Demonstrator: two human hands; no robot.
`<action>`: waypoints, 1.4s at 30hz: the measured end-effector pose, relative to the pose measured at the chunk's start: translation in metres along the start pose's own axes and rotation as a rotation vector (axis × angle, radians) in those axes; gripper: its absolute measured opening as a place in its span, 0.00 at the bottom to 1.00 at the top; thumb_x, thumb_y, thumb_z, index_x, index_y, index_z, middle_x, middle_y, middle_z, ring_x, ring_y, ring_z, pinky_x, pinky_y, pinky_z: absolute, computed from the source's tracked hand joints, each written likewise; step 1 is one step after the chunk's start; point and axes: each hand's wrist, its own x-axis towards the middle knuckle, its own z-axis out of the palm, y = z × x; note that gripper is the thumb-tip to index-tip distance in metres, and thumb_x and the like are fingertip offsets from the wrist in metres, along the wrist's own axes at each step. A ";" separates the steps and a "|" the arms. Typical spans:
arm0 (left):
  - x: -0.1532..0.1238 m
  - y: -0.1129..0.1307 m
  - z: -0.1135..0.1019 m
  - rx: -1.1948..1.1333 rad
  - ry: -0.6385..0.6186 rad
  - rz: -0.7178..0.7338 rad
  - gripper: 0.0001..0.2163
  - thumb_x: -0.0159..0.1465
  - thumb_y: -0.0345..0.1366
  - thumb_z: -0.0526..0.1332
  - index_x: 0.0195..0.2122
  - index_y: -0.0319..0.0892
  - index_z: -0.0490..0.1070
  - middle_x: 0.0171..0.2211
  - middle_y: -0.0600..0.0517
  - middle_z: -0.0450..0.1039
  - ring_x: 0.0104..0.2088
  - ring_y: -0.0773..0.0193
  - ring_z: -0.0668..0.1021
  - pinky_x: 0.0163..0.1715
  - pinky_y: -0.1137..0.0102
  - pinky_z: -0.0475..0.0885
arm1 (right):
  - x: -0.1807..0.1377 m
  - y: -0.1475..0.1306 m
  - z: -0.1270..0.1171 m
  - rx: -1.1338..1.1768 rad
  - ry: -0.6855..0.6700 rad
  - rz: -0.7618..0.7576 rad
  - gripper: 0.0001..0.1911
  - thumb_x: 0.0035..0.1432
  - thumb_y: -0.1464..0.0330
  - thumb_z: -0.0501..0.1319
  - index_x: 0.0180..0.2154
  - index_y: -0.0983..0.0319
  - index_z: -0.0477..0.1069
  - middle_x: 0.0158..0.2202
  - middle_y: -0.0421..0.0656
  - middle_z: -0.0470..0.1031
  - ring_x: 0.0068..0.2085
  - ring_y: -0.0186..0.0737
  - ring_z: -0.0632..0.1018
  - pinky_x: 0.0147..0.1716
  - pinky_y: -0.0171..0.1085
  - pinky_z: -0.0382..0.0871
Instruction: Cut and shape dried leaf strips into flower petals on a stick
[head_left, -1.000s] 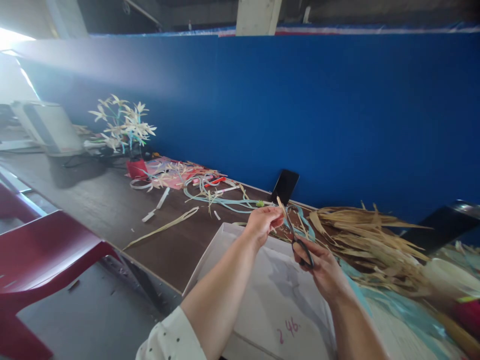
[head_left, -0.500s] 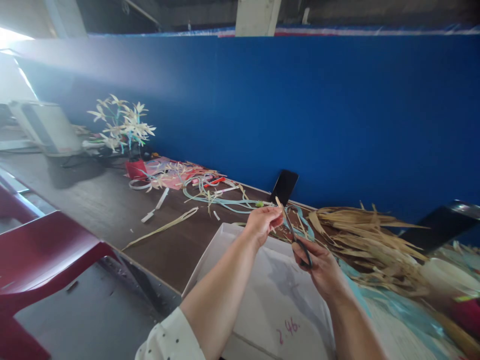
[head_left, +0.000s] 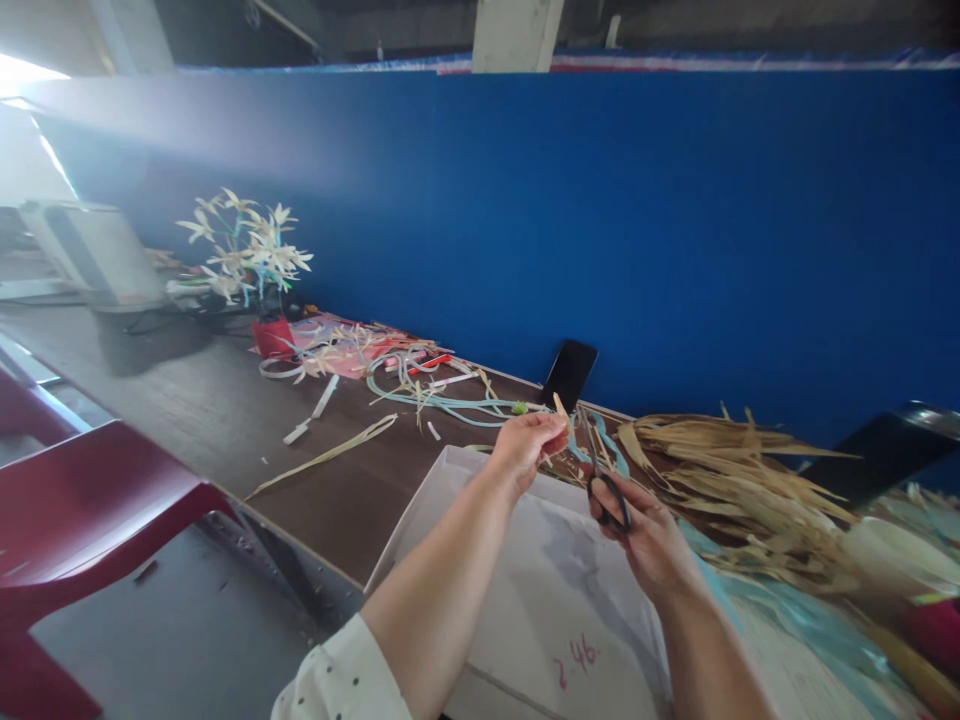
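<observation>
Over the far edge of a white box lid (head_left: 555, 590), my left hand (head_left: 531, 448) pinches a small pale piece of dried leaf (head_left: 561, 408) that points upward from the fingertips. My right hand (head_left: 637, 530) is closed around the black handles of a pair of scissors (head_left: 609, 500). Their blades point up and away, a little to the right of the leaf piece and apart from it. Light blue cord (head_left: 604, 440) and small scraps lie on the table behind the hands.
Dried husk leaves (head_left: 727, 465) are heaped on the right. A black phone (head_left: 570, 374) leans against the blue wall (head_left: 600, 220). To the left stand a red pot (head_left: 274, 340) with pale leaf flowers (head_left: 259, 245), a kettle (head_left: 97, 255) and a red chair (head_left: 97, 510).
The scissors have moved slightly right, away from the leaf piece, and their blades now show apart from it. My left hand has stayed almost in place.
</observation>
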 end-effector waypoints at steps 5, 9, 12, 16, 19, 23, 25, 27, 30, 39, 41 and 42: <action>0.000 0.000 0.001 0.016 0.023 0.014 0.09 0.44 0.32 0.69 0.23 0.33 0.71 0.21 0.51 0.70 0.22 0.72 0.71 0.32 0.71 0.68 | 0.000 0.001 -0.001 -0.015 -0.024 0.015 0.17 0.46 0.60 0.65 0.38 0.63 0.74 0.21 0.37 0.63 0.22 0.31 0.58 0.21 0.33 0.47; 0.001 -0.001 0.001 0.032 0.038 0.037 0.09 0.44 0.33 0.69 0.22 0.33 0.71 0.21 0.51 0.69 0.22 0.72 0.71 0.31 0.71 0.68 | 0.000 0.002 -0.002 -0.016 -0.021 0.018 0.18 0.47 0.61 0.65 0.40 0.62 0.73 0.21 0.37 0.63 0.22 0.30 0.58 0.20 0.33 0.47; 0.002 -0.001 0.000 0.070 0.066 0.066 0.10 0.44 0.33 0.69 0.22 0.34 0.71 0.21 0.51 0.70 0.21 0.72 0.71 0.31 0.71 0.69 | 0.000 0.003 -0.002 -0.009 -0.019 0.019 0.17 0.47 0.61 0.65 0.39 0.63 0.73 0.21 0.37 0.63 0.22 0.30 0.58 0.20 0.33 0.47; 0.003 -0.003 0.000 0.120 0.066 0.093 0.10 0.44 0.35 0.68 0.23 0.34 0.71 0.21 0.51 0.70 0.23 0.71 0.71 0.30 0.71 0.69 | 0.001 0.004 -0.002 -0.006 -0.010 0.021 0.18 0.47 0.61 0.65 0.39 0.63 0.73 0.20 0.38 0.63 0.21 0.30 0.58 0.20 0.33 0.47; 0.003 -0.004 0.000 0.155 0.023 0.095 0.10 0.44 0.36 0.68 0.23 0.34 0.72 0.21 0.51 0.70 0.23 0.71 0.71 0.30 0.72 0.69 | 0.001 0.003 -0.001 -0.022 0.007 0.041 0.21 0.45 0.60 0.66 0.40 0.64 0.73 0.20 0.38 0.63 0.21 0.31 0.58 0.19 0.33 0.47; 0.002 -0.006 -0.001 0.196 -0.030 0.093 0.10 0.44 0.36 0.68 0.23 0.35 0.72 0.22 0.52 0.70 0.23 0.72 0.72 0.31 0.72 0.70 | 0.001 0.001 0.000 -0.016 0.007 0.028 0.19 0.46 0.60 0.65 0.39 0.63 0.73 0.21 0.38 0.63 0.22 0.31 0.58 0.20 0.33 0.47; 0.002 -0.007 -0.002 0.210 -0.042 0.089 0.10 0.44 0.36 0.69 0.23 0.36 0.72 0.23 0.51 0.70 0.24 0.72 0.72 0.31 0.72 0.70 | 0.001 0.001 0.000 -0.017 0.004 0.022 0.17 0.46 0.60 0.65 0.37 0.62 0.74 0.21 0.38 0.63 0.22 0.31 0.58 0.20 0.33 0.48; 0.003 -0.008 -0.003 0.221 -0.050 0.083 0.10 0.44 0.36 0.69 0.23 0.36 0.72 0.23 0.51 0.70 0.23 0.71 0.72 0.31 0.72 0.69 | 0.001 0.000 -0.001 -0.026 0.008 0.026 0.17 0.46 0.59 0.65 0.36 0.62 0.74 0.21 0.38 0.63 0.21 0.31 0.58 0.20 0.33 0.48; 0.004 -0.009 -0.004 0.231 -0.052 0.074 0.10 0.44 0.35 0.69 0.24 0.36 0.72 0.23 0.51 0.70 0.23 0.71 0.72 0.31 0.72 0.69 | 0.000 -0.001 -0.001 -0.035 0.004 0.023 0.17 0.44 0.58 0.66 0.35 0.62 0.74 0.21 0.38 0.63 0.21 0.31 0.58 0.20 0.33 0.48; -0.003 -0.003 0.002 0.233 -0.043 0.036 0.09 0.44 0.33 0.68 0.22 0.34 0.71 0.22 0.51 0.70 0.23 0.71 0.72 0.29 0.72 0.69 | -0.001 0.000 0.000 -0.007 0.001 -0.016 0.16 0.44 0.60 0.66 0.35 0.62 0.75 0.21 0.39 0.63 0.23 0.32 0.60 0.20 0.33 0.48; -0.004 -0.002 0.002 0.218 -0.056 0.023 0.09 0.43 0.33 0.69 0.22 0.34 0.71 0.22 0.50 0.70 0.23 0.70 0.72 0.29 0.72 0.69 | -0.001 0.001 0.000 -0.034 0.018 -0.018 0.16 0.44 0.59 0.66 0.34 0.62 0.76 0.21 0.39 0.63 0.23 0.32 0.60 0.20 0.33 0.49; -0.005 -0.002 0.002 0.208 -0.058 0.014 0.09 0.43 0.33 0.69 0.22 0.34 0.71 0.22 0.50 0.70 0.23 0.70 0.72 0.29 0.72 0.69 | -0.001 0.000 0.000 -0.047 0.027 -0.014 0.17 0.44 0.59 0.66 0.35 0.62 0.75 0.21 0.39 0.64 0.23 0.32 0.61 0.20 0.33 0.49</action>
